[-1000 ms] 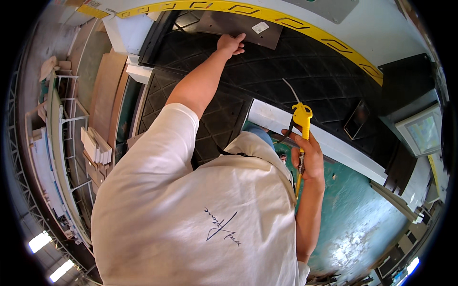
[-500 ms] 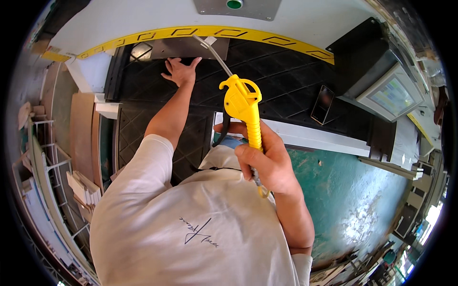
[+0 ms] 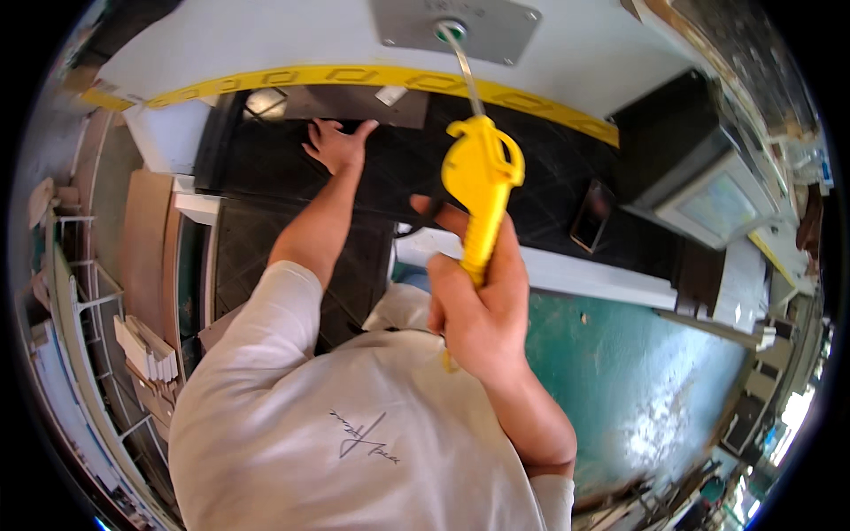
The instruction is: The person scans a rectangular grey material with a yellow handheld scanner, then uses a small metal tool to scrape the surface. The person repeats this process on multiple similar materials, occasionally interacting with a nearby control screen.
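Note:
My right hand (image 3: pixel 485 314) is closed around the handle of a yellow air blow gun (image 3: pixel 478 168). Its thin metal nozzle points away from me, and the tip overlaps a green push button (image 3: pixel 450 32) on a grey metal plate (image 3: pixel 505 37). Whether the tip touches the button I cannot tell. A dark strap or hose hangs by the fingers of this hand. My left hand (image 3: pixel 338 146) lies with spread fingers at the near edge of a flat grey-brown panel (image 3: pixel 328 102), over a black ribbed bed. A small white label (image 3: pixel 390 95) sits on that panel.
A yellow marked strip (image 3: pixel 354 75) runs along the white machine housing above the black bed (image 3: pixel 398 168). On the right are a phone (image 3: pixel 591 215) and a black-cased screen (image 3: pixel 722 199). Boards (image 3: pixel 146 358) and a white rack (image 3: pixel 97 301) stand at the left.
My right hand has raised the air blow gun, bringing its nozzle from the panel up and right to the green button. My left hand stays at the panel's edge.

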`<state>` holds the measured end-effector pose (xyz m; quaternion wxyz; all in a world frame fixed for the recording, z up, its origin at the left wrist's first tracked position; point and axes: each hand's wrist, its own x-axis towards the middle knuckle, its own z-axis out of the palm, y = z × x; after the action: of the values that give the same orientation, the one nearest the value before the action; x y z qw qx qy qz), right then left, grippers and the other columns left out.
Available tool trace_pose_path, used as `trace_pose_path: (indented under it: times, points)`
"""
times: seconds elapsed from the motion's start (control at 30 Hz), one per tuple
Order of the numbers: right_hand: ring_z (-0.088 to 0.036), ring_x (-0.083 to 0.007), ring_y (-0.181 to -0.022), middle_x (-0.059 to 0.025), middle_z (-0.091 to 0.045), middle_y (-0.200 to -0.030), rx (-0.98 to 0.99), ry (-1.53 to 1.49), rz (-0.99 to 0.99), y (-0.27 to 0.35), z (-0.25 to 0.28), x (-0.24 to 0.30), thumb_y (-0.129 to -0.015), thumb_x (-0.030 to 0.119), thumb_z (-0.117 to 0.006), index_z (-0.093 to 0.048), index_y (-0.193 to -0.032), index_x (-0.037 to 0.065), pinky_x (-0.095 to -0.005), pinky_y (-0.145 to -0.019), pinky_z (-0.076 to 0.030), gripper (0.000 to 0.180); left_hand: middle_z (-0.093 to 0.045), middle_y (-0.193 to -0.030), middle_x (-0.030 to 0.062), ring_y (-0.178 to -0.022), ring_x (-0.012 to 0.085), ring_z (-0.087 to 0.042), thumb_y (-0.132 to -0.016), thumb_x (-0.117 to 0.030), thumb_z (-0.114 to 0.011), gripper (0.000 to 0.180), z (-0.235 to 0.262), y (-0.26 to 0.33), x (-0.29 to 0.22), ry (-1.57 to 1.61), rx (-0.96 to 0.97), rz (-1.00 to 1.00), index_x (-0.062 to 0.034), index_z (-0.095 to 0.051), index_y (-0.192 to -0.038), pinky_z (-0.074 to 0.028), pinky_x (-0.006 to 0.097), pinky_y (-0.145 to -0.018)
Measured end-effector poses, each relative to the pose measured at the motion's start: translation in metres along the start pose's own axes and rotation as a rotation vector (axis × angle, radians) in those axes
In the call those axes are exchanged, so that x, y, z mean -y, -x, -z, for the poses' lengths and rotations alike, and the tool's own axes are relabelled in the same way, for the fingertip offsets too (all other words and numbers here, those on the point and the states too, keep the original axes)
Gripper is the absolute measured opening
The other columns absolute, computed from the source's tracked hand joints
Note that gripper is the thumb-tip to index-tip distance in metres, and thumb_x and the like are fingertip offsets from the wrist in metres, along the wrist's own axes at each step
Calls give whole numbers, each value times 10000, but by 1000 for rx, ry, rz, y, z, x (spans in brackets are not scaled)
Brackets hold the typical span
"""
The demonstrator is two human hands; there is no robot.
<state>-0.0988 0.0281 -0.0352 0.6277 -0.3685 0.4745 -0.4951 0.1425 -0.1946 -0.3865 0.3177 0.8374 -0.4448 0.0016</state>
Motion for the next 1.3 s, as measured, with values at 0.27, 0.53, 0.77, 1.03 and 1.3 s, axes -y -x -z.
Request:
trace_pose_path:
  times: [0.27,0.53,0.77,1.03,1.3]
  points:
    - [-468,-50,-456,-244,-618,-1395,-56,-7,109,-1,-3,2,-933,-68,-428,-302,-1567,0,-201,-423,-399,650,-406,-1649,205,-1553,376,-312,-629,-635,-915,721,6,3,-12,32,77,15,-69,-679,-1008,-129,640,-1266]
    - [-467,-53,-447,-247,-626,-1394,-54,-30,16,-9,0,-2,-947,-44,-420,-326,-1536,-14,-205,-419,-394,597,-414,-1645,207,-1554,384,-310,-634,-628,-916,728,6,3,-11,10,94,26,-67,-673,-1029,-127,640,-1266]
    - [-456,-35,-450,-215,-659,-1367,-47,54,-34,-6,13,0,-938,-63,-457,-383,-1494,-15,-196,-411,-380,562,-460,-1615,170,-1545,358,-324,-634,-676,-896,739,-2,0,-9,-20,63,9,-64,-695,-996,-147,651,-1253]
    - [-531,-90,-529,-216,-687,-1324,172,-45,-477,38,96,-62,-924,-37,-539,-466,-1433,-90,-217,-469,-434,517,-424,-1637,187,-1557,357,-303,-620,-675,-905,747,3,1,-14,-16,53,33,-57,-692,-982,-140,634,-1264]
    - [-639,-284,-1144,-206,-657,-1319,-103,-377,-508,67,108,-108,-882,151,-590,-485,-1484,-6,-354,-834,-530,631,-399,-1635,248,-1561,390,-287,-688,-582,-912,655,10,8,-4,27,64,24,-91,-628,-1016,-109,634,-1273]
